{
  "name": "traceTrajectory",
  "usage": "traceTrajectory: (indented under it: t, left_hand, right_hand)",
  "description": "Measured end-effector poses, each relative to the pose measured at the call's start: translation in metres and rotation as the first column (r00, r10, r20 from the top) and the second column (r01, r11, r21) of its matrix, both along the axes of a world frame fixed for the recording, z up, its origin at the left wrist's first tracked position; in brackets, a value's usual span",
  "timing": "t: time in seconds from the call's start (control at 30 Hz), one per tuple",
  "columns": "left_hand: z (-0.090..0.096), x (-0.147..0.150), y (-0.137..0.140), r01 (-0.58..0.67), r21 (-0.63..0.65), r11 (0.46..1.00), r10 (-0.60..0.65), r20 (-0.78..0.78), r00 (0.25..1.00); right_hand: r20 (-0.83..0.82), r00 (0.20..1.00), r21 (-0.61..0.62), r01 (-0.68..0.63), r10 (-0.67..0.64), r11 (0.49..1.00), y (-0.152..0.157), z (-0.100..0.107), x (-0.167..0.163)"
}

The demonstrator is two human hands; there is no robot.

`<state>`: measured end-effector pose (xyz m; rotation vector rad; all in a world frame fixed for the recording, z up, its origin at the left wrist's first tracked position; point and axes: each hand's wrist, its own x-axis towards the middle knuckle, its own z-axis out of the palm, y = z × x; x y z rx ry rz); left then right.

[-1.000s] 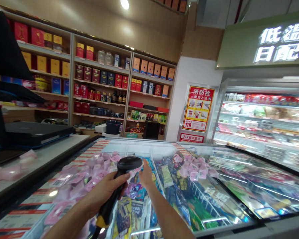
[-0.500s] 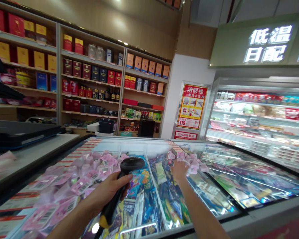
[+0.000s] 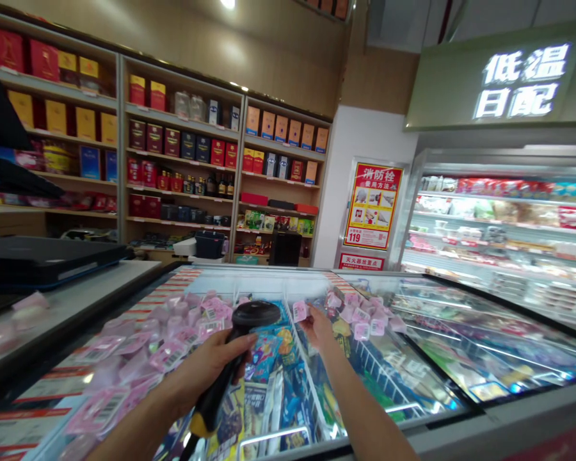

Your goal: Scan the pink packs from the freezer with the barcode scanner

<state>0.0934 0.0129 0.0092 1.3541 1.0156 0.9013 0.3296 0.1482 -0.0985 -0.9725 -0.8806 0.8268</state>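
My left hand (image 3: 211,365) is wrapped round a black barcode scanner (image 3: 230,358) with a yellow patch near its base; its head points away from me over the freezer. Between the fingertips of my right hand (image 3: 319,330) is a small pink cup with a barcode label (image 3: 300,311), pinched above the freezer's middle. A cluster of like pink cups (image 3: 365,314) lies on the glass just right of that hand. Many more pink cups (image 3: 148,349) are spread over the left side of the freezer top. Under my hands, colourful ice-cream packets (image 3: 273,378) show in the freezer.
The chest freezer's metal rim (image 3: 461,422) runs along the front right. To the left stands a counter (image 3: 100,282) with a black flat device (image 3: 52,259) and some pink cups. Boxed goods fill shelves (image 3: 182,173) behind, and a lit refrigerated display (image 3: 504,237) stands right.
My right hand has drawn back left from the right-hand cluster and now holds one pink cup. My left hand keeps the scanner in nearly the same place.
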Motion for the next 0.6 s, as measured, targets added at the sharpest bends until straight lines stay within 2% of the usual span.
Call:
traceTrajectory:
  t: [0.07,0.13,0.43,0.5,0.6]
  left_hand:
    - [-0.001,-0.001,0.001,-0.002,-0.011,1.0,0.002,0.018,1.0]
    - [-0.003,-0.002,0.002,0.009,-0.016,1.0,-0.009,0.032,0.999]
    - [-0.002,-0.003,0.001,0.092,0.007,0.996,-0.092,0.007,0.996]
    - [-0.002,-0.003,0.002,0.057,0.025,0.998,-0.057,0.008,0.998]
    - [-0.006,-0.003,0.006,0.003,0.039,0.999,-0.003,-0.01,1.0]
  right_hand:
    - [-0.116,0.989,0.038,-0.09,0.094,0.995,0.001,0.0,-0.007]
    - [-0.151,0.978,0.047,-0.141,0.146,0.989,0.001,0.0,-0.012]
    - [-0.24,0.967,-0.013,-0.094,0.088,0.996,0.002,0.003,-0.025]
    - [-0.199,0.978,-0.012,-0.07,0.066,0.997,0.004,0.0,-0.028]
    - [0.029,1.0,0.005,0.005,-0.005,1.0,0.009,-0.009,-0.034]
